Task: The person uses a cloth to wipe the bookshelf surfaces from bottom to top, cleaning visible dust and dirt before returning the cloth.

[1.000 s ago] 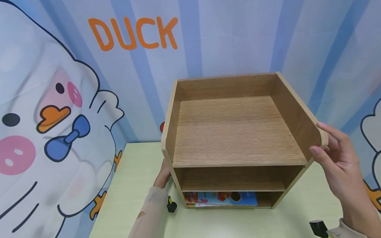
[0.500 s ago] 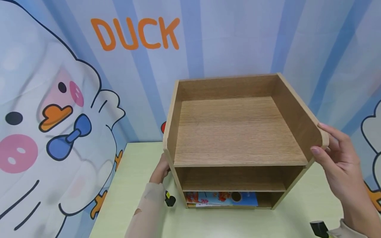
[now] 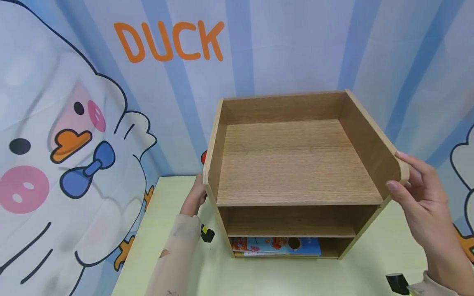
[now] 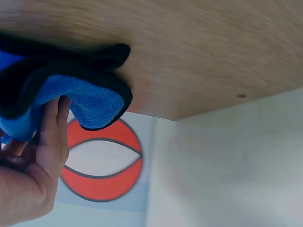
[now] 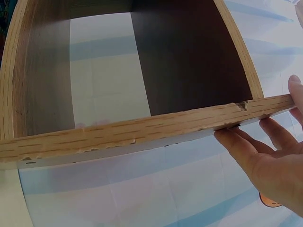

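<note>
A wooden desktop shelf (image 3: 296, 164) stands upright, with a tray-like top and two compartments below. Behind its left side panel, my left hand (image 3: 194, 195) is partly hidden in the head view. The left wrist view shows that hand gripping a bunched blue cloth (image 4: 97, 101) with black edging, held against the wooden panel (image 4: 199, 56). At the front right corner, my right hand (image 3: 426, 205) pinches the edge of the right side panel, thumb on the near side. In the right wrist view its fingers (image 5: 241, 149) touch that panel's outer face.
Picture books (image 3: 277, 245) lie in the lowest compartment. The shelf stands on a pale green table (image 3: 285, 277). Behind it hangs a blue striped cloth backdrop (image 3: 289, 45) with duck drawings. Small black wrist devices (image 3: 207, 234) hang near both sleeves.
My left hand has slid away and upward along the outside of the left panel, towards its back. The right hand keeps its place on the right panel, and the shelf stays put.
</note>
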### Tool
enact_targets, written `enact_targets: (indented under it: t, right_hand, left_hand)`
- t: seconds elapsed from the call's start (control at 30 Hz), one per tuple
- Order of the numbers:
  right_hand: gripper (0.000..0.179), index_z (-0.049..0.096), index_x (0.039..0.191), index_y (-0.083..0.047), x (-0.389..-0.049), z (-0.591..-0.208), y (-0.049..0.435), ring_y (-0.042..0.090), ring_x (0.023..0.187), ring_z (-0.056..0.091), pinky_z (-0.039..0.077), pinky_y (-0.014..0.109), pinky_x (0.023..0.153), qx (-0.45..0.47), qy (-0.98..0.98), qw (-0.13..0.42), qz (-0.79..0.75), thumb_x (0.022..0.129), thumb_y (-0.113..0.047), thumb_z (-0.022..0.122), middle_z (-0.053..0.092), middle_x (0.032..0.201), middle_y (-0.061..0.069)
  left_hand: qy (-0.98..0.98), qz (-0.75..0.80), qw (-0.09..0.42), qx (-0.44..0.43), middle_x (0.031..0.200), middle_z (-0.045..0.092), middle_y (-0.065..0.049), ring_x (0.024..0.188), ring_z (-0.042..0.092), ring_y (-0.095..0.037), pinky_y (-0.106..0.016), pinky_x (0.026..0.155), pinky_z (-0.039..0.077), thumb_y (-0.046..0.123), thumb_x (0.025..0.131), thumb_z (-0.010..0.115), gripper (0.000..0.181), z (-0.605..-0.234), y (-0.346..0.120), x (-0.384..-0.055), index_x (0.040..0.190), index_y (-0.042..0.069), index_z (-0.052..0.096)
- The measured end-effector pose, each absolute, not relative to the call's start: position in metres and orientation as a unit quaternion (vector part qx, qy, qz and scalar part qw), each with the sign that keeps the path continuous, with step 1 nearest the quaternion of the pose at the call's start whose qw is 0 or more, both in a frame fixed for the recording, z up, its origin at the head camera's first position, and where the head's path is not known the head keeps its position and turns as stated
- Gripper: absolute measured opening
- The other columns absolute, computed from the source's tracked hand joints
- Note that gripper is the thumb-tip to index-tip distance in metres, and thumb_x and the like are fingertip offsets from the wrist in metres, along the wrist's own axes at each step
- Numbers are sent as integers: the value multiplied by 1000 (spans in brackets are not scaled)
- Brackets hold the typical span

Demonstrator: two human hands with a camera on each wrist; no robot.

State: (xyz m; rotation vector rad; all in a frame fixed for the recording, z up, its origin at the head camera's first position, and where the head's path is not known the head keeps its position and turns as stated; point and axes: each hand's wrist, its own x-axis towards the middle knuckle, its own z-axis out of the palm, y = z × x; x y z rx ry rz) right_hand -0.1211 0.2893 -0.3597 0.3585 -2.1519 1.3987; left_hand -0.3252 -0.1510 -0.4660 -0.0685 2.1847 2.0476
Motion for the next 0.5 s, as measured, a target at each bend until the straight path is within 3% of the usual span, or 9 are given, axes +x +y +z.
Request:
enact_targets:
  t: [0.1,0.23,0.37,0.5]
  right_hand:
    - [65,27,156,-8,-121,-360,290,12,117,53,43,11,85,138,-796,272,522,98,15,48,43,151,7]
    - [65,28,155,-7,-122,-360,290,13,117,53,44,11,86,144,-791,273,529,98,15,48,44,150,8]
    - [66,28,156,-8,-122,-359,289,13,117,53,44,11,85,133,-803,275,512,98,15,49,44,150,7]
    - [67,27,156,-9,-120,-358,288,12,116,53,44,11,85,122,-813,274,500,98,14,50,44,150,7]
  left_hand:
    - [729,682,64,-7,135,52,-28,120,53,-35,-49,101,48,11,106,45,43,-451,-151,-326,143,-9,43]
    - [728,684,46,4,105,63,-18,92,61,-22,-33,81,55,11,103,49,34,-434,-153,-329,127,-13,54]
    - [734,679,33,12,82,62,-6,71,60,-13,-25,63,53,8,100,51,25,-418,-155,-329,114,-12,59]
    - [744,667,21,11,70,58,-2,57,54,-10,-23,51,47,4,98,49,15,-405,-154,-331,100,-6,60]
